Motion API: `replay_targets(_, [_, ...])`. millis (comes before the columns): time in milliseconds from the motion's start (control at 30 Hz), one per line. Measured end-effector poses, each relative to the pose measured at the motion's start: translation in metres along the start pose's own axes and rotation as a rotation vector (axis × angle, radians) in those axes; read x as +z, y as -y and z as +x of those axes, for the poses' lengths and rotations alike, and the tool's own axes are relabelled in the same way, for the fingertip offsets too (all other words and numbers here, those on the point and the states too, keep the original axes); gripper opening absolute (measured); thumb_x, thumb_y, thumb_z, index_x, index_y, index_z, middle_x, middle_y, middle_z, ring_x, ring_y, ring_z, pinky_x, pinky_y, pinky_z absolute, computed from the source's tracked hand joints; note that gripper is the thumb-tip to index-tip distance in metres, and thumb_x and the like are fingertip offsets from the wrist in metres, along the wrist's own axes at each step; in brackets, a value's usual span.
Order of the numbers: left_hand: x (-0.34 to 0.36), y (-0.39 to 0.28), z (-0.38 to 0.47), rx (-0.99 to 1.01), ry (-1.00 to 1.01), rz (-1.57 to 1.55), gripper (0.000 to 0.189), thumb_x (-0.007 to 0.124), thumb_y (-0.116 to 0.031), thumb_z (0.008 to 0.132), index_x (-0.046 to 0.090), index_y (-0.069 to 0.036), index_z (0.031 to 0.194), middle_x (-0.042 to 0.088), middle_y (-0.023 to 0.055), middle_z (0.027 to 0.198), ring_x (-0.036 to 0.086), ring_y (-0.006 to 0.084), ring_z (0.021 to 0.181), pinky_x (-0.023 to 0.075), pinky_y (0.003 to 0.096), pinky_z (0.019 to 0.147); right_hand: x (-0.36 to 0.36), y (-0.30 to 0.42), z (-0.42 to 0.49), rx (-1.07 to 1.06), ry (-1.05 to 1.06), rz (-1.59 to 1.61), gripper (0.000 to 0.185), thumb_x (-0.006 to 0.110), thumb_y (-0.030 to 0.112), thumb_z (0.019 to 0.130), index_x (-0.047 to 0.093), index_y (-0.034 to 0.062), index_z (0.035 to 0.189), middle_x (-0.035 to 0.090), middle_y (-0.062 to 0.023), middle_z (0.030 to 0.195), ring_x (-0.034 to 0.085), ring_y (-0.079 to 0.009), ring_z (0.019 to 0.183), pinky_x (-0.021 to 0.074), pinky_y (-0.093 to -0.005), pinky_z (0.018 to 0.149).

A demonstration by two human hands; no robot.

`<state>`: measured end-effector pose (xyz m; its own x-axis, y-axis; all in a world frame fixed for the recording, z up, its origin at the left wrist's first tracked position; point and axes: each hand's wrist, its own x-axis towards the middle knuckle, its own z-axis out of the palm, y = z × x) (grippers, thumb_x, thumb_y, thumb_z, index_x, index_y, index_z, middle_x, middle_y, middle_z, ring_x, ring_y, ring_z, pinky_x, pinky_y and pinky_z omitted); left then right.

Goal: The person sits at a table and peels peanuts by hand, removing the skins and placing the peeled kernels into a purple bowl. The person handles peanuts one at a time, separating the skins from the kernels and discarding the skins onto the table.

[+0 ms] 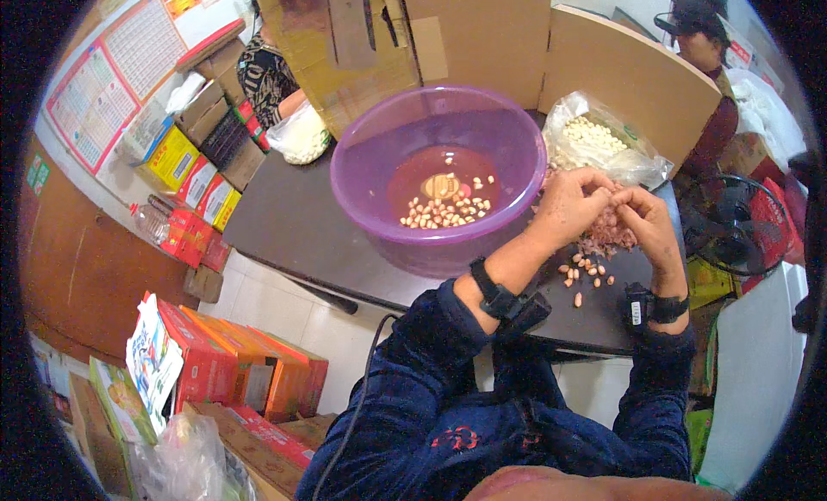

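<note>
Over a heap of reddish peanut skins (610,233), my left hand (572,204) and my right hand (646,220) meet at the fingertips. Thumbs and forefingers pinch together; whatever is between them is too small to tell. Several unpeeled peanuts (585,268) lie on the dark table just below the heap. Left of my hands stands a purple translucent plastic basin (387,233), with many peanuts (446,213) in its bottom, some pinkish and some pale. Behind my hands, a clear plastic bag (636,168) holds pale peeled peanuts (591,134).
Cardboard panels (481,42) stand along the table's (291,210) far side. Another plastic bag of pale pieces (303,139) sits at the far left, near a person's arm. A second person is beyond the panels at right, near a black fan (736,226). Boxes (207,362) stand lower left.
</note>
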<state>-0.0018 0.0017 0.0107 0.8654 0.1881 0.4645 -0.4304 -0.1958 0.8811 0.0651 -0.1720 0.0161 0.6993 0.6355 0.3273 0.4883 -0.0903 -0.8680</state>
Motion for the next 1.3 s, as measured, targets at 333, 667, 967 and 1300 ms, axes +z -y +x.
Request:
replay_targets(333, [0.005, -0.002, -0.004, 0.055, 0.036, 0.136, 0.01, 0.064, -0.008, 0.081, 0.066, 0.0, 0.087, 0.067, 0.0103, 0.074, 0.063, 0.0128, 0.066, 0.0504, 0.0286, 0.06, 0.0, 0.005, -0.001, 0.108, -0.082, 0.1, 0.014, 0.066, 0.01, 0.085, 0.063, -0.0007, 0.094, 0.066, -0.004, 0.088, 0.06, -0.0097, 0.08, 0.0493, -0.023, 0.071])
replay_targets(667, [0.005, -0.004, -0.006, -0.012, 0.104, 0.191, 0.012, 0.065, -0.007, 0.079, 0.067, -0.003, 0.091, 0.068, 0.012, 0.077, 0.068, 0.0185, 0.071, 0.0518, 0.0298, 0.065, 0.002, 0.001, -0.01, 0.163, -0.037, 0.29, 0.01, 0.065, 0.01, 0.086, 0.062, 0.001, 0.091, 0.063, -0.0014, 0.081, 0.059, -0.0066, 0.071, 0.0477, -0.0195, 0.061])
replay_targets(967, [0.006, -0.01, -0.005, 0.045, 0.132, 0.272, 0.012, 0.066, -0.006, 0.078, 0.068, -0.003, 0.09, 0.068, 0.0123, 0.081, 0.067, 0.0199, 0.072, 0.0513, 0.0303, 0.066, -0.002, -0.004, -0.008, 0.23, 0.043, 0.417, 0.01, 0.062, 0.01, 0.088, 0.061, 0.0007, 0.091, 0.065, -0.0049, 0.081, 0.062, -0.01, 0.066, 0.0507, -0.0222, 0.059])
replay_targets(1300, [-0.001, -0.005, -0.001, -0.067, 0.186, 0.081, 0.015, 0.062, -0.004, 0.085, 0.066, 0.005, 0.097, 0.069, 0.009, 0.082, 0.065, 0.0111, 0.073, 0.0523, 0.0225, 0.064, -0.001, -0.004, -0.007, 0.218, 0.025, 0.526, 0.012, 0.061, 0.008, 0.088, 0.06, -0.0013, 0.096, 0.064, -0.006, 0.086, 0.063, -0.0103, 0.071, 0.0519, -0.0215, 0.063])
